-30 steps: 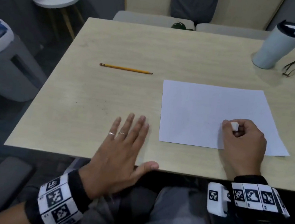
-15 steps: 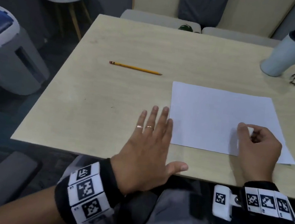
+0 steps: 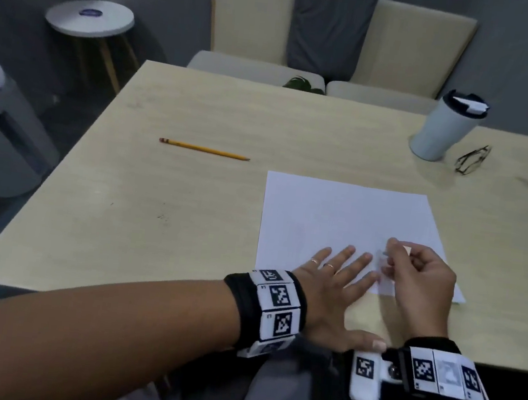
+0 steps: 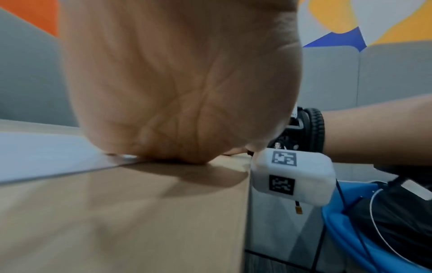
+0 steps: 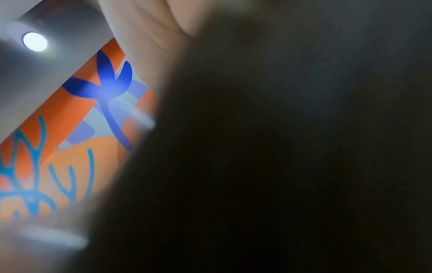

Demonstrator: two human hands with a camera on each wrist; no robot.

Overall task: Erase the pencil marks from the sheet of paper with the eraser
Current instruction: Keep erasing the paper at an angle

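Now the flat left hand [image 3: 327,294] presses its straight fingers on the near left part of the white rectangular sheet of paper [image 3: 347,216], which lies toward the near right edge of the pale wooden table [image 3: 168,238]. Just beside those fingertips, the right hand [image 3: 419,278] is curled over the sheet, pinching a small white eraser [image 3: 384,252], blurred here. Farther left lies a yellow pencil [image 3: 204,149].
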